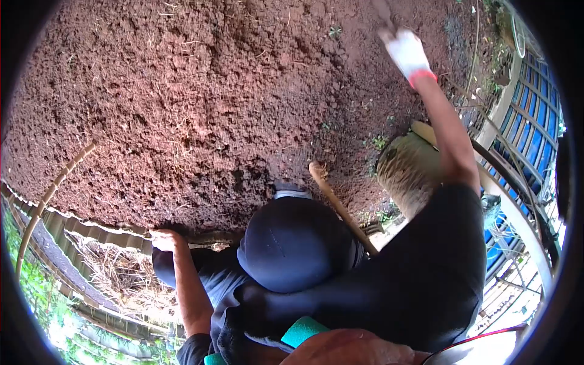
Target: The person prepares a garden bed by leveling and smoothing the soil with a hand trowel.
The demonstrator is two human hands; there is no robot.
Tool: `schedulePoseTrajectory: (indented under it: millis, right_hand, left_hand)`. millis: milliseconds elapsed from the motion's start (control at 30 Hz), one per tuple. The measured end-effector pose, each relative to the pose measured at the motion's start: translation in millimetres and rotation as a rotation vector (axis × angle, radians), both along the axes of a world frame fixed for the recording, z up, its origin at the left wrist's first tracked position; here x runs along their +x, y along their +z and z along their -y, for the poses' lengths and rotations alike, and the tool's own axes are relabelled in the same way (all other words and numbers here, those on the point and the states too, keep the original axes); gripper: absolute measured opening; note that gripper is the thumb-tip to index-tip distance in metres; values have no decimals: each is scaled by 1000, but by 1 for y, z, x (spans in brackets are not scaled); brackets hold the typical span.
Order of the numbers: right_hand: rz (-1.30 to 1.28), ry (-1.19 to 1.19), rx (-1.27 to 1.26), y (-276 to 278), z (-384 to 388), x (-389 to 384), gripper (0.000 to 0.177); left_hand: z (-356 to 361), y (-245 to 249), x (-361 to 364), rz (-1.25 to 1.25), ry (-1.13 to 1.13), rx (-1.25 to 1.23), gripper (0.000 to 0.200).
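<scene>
Right gloved hand (409, 55) stretched over loose soil (182, 115), left hand (163, 239) at corrugated edging (115, 236); blur and angle: cannot tell either grip. Advisable: left bracing, right working low, evenly.

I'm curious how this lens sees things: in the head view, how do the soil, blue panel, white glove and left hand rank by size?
1. Soil
2. Blue panel
3. White glove
4. Left hand

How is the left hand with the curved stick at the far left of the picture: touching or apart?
Apart. The head view plainly shows red-brown soil between the left hand and the curved stick.
</scene>
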State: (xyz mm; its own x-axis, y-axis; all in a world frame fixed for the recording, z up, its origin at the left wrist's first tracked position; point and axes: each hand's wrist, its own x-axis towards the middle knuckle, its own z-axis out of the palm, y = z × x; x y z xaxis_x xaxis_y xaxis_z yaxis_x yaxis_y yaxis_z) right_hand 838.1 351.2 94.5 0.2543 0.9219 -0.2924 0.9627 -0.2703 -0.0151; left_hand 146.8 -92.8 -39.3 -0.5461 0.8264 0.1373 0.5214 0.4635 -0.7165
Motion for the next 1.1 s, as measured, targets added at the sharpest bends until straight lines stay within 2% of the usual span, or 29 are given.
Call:
schedulePoseTrajectory:
  millis: [67,133,167,200,233,267,300,333,400,467,533,600,633,733,767,800,867,900,933,1000,1067,1100]
  right_hand:
    - [165,152,35,17,11,23,56]
    - [59,-168,198,-7,-15,71,57]
    - [97,-284,190,-15,-39,86,55]
    - [40,-417,158,-17,-61,86,53]
    - [28,-284,126,-18,-72,65,51]
    - [8,-308,156,-32,-80,40,48]
    - [-165,-331,162,-43,-77,14,47]
    - [-149,-362,199,-50,-67,1,47]
    - [-112,-194,35,-11,-28,-3,51]
    - [22,25,97,12,8,13,53]
    - [22,-123,55,1,-2,58,52]
    - [-122,-573,249,-14,-26,87,47]
    - [-187,-554,255,-27,-38,93,47]
    - [-266,-264,134,-18,-51,7,44]
    - [-246,-246,105,-25,-38,-2,42]
    - [-225,-234,89,-27,-26,-7,41]
    - [-51,34,-146,11,1,-6,42]
    - [31,202,-164,18,13,2,44]
    - [-51,35,-200,19,9,5,44]
    - [-88,-303,160,-13,-11,28,42]
    - [-255,-488,247,-40,-53,45,40]
    - [-64,-190,246,-39,-62,33,38]
  left_hand:
    - [-1,5,1,-62,24,-9,22]
    - [-4,11,-4,69,18,7,27]
    - [-21,25,6,311,195,208,30]
    - [-17,25,5,350,85,228,31]
    - [-15,19,4,235,-84,224,28]
    - [-3,6,-7,86,-153,179,25]
    - [2,-6,-18,33,-142,139,24]
    - [10,-7,-20,-16,-122,87,24]
    - [-18,14,7,181,209,24,25]
    - [-19,16,6,198,187,-41,25]
    - [-22,19,10,9,74,-206,26]
    - [-31,26,4,245,274,-146,29]
    - [-31,27,0,176,213,-181,28]
    - [-19,19,0,-18,48,-280,26]
    - [-10,14,-4,-6,-93,-111,26]
    - [-19,24,-3,144,76,-33,26]
    - [-31,28,5,455,442,147,26]
    - [-24,20,4,172,168,16,24]
    - [-30,25,9,138,183,-119,22]
    - [-34,28,3,335,371,-72,26]
    - [-11,9,-8,64,147,-255,31]
    - [-22,19,-4,134,271,-353,34]
